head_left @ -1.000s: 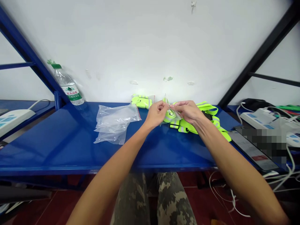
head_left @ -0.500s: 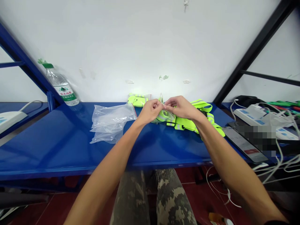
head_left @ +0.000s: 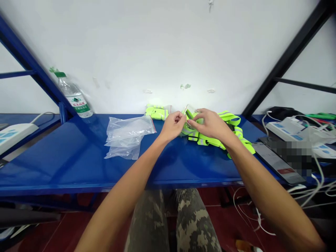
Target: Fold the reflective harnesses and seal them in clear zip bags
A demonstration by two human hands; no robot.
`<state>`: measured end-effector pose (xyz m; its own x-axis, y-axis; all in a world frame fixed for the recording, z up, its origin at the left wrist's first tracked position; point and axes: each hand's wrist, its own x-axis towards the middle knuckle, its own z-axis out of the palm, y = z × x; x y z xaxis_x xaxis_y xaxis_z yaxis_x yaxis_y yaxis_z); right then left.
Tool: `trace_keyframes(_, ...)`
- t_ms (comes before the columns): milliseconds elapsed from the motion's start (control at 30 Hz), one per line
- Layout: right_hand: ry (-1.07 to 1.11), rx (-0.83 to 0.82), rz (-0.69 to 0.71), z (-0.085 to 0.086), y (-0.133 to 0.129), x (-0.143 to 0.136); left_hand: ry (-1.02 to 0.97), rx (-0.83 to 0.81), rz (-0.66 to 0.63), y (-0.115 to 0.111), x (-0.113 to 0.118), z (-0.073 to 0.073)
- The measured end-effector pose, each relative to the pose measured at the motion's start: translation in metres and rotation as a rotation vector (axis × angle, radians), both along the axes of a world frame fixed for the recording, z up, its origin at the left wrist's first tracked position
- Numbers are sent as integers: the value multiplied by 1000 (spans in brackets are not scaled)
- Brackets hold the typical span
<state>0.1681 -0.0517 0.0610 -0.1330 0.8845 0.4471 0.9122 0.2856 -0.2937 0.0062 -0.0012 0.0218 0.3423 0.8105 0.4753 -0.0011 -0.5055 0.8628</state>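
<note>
My left hand (head_left: 173,124) pinches the edge of a clear plastic bag (head_left: 186,130) that has a neon-yellow reflective strap inside. On the bag's other side, my right hand (head_left: 208,122) has its thumb and fingers around the bag's opening, apart from one another. More yellow straps (head_left: 237,134) with grey stripes and black buckles lie in a loose pile under and right of my right hand. A packed yellow bundle (head_left: 156,112) rests by the wall, behind my left hand. Left of my hands, several flat clear bags (head_left: 126,136) with red-edged openings overlap on the blue table (head_left: 65,161).
A water bottle (head_left: 77,99) leans against the wall at the back left. White power strips (head_left: 18,134) stand at both sides. On the right are a tablet (head_left: 278,162), tangled white cables and a black frame post (head_left: 283,59).
My right hand has moved slightly away from my left, and its fingers have spread. The bag's mouth between them looks wider. The whole view has shifted slightly.
</note>
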Motion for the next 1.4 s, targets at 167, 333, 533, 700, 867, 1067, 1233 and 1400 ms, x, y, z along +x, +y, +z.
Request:
trace_keyframes(167, -40, -354, 59, 10, 18, 7, 38, -9, -55, -5, 2, -2)
trace_keyframes(333, -21, -331, 95, 0, 35, 6, 119, 52, -131, -9, 1, -1)
trace_keyframes(533, 237, -179, 78, -16, 27, 16, 97, 105, 259, 5, -5, -10)
trace_keyframes(700, 739, -114, 157, -19, 7, 43, -32, -270, 285, 9, -12, -2)
trace_keyframes(867, 1024, 24, 303, -13, -10, 36, -227, -120, 198, 6, -20, 22)
trace_keyframes(1067, 1599, -57, 240, -7, -8, 45, -74, 230, 908, 23, -113, 45)
trace_keyframes(1233, 1758, 2, 211, -12, 7, 61, 520, 166, 1183, 9, -181, 41)
trace_keyframes(1400, 1682, 41, 208, -18, 19, 33, 315, 263, 673, -13, -110, 40)
